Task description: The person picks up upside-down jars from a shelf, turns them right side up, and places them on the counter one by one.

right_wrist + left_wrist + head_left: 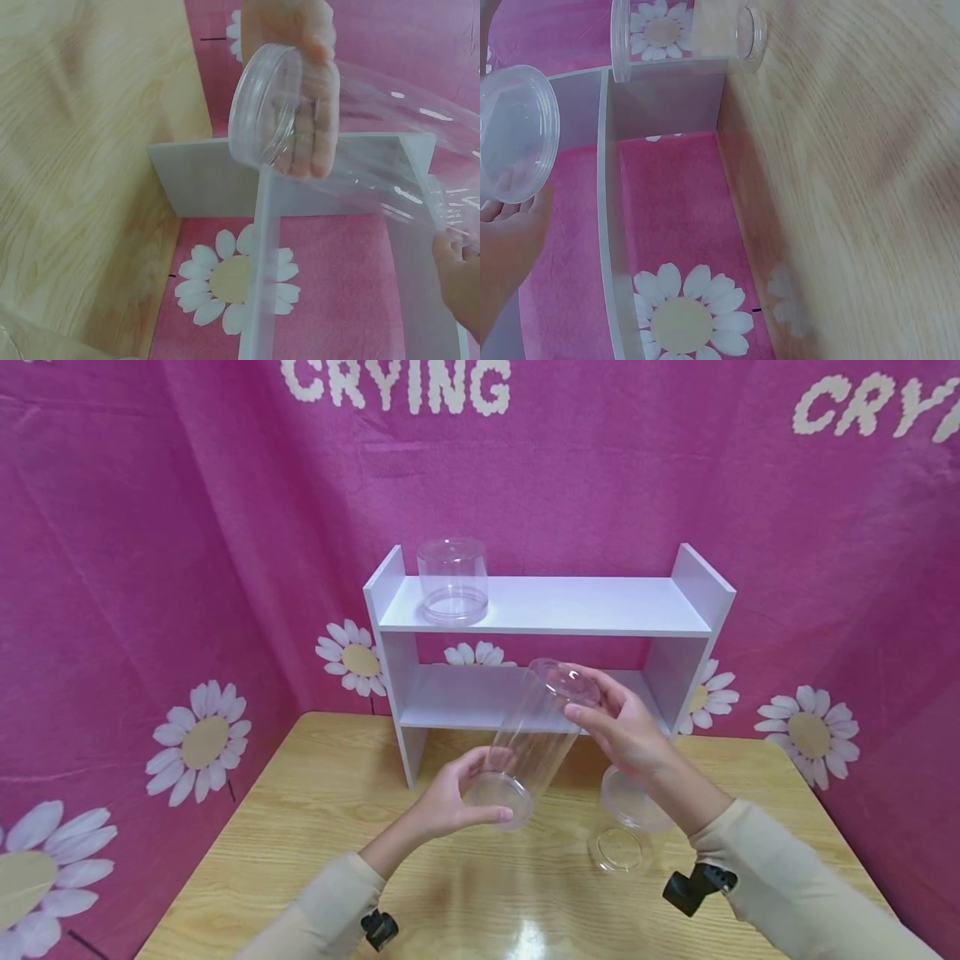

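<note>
A tall clear plastic jar is held tilted in front of the shelf, its upper end leaning right. My left hand grips the lower end, thumb in front and fingers behind. Around the upper end curls my right hand, thumb on the near side. In the left wrist view, the round end of the jar sits by the left hand. The right wrist view shows a ridged rim at the left hand's end, with left fingers seen through the plastic.
A short clear jar stands at the left of the top board of a white two-tier shelf. Another clear jar is on the wooden table, partly behind the right forearm. Pink flowered cloth hangs behind.
</note>
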`<state>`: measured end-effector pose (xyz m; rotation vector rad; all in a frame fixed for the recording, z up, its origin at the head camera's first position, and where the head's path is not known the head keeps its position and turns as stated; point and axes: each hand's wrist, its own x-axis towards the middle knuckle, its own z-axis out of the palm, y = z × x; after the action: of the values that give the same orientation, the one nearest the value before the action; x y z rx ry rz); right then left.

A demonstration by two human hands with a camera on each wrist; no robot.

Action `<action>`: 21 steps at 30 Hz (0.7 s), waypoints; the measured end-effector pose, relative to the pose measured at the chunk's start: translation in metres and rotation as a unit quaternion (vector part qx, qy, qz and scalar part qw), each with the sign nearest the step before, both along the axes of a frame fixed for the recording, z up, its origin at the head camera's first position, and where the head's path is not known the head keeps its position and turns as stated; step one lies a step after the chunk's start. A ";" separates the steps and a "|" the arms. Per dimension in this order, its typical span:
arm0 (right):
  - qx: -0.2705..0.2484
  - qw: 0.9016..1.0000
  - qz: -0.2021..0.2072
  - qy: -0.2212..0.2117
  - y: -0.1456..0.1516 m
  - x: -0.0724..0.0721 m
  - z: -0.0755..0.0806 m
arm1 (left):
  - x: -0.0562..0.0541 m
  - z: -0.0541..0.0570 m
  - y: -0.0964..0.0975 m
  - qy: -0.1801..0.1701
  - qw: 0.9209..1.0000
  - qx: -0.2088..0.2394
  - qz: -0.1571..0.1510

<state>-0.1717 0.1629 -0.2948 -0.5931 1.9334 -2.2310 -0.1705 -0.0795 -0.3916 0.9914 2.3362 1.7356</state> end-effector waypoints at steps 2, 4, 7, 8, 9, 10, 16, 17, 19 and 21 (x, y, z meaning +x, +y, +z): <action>-0.001 1.000 0.002 0.002 0.000 -0.001 -0.002 | 0.000 0.000 -0.001 0.004 1.000 0.005 0.007; 0.000 1.000 -0.002 0.011 0.001 -0.001 -0.003 | 0.000 0.000 -0.003 0.009 1.000 0.004 0.014; 0.022 0.998 -0.020 0.057 0.004 -0.004 -0.006 | 0.000 0.003 -0.009 0.016 0.999 -0.013 0.035; 0.033 0.996 -0.030 0.080 0.005 -0.005 -0.006 | 0.000 0.004 -0.010 0.017 0.999 -0.020 0.044; 0.050 0.992 -0.043 0.107 0.007 -0.006 -0.006 | 0.000 0.006 -0.012 0.020 0.998 -0.028 0.057; 0.071 0.986 -0.057 0.139 0.008 -0.007 -0.006 | 0.000 0.007 -0.015 0.021 0.997 -0.036 0.069; 0.280 0.883 -0.146 0.348 0.012 -0.011 -0.009 | 0.001 0.017 -0.022 0.059 0.980 -0.124 0.146; 0.312 0.857 -0.151 0.381 0.011 -0.010 -0.009 | 0.001 0.019 -0.023 0.071 0.975 -0.141 0.156; 0.362 0.806 -0.150 0.445 0.007 -0.010 -0.012 | 0.002 0.023 -0.024 0.096 0.966 -0.169 0.171; 0.395 0.761 -0.136 0.496 0.003 -0.009 -0.016 | 0.002 0.026 -0.023 0.123 0.957 -0.193 0.179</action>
<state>-0.1807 0.1657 -0.3106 -1.5738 3.2737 -0.8625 -0.1681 -0.1026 -0.3653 0.7903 3.0139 1.2086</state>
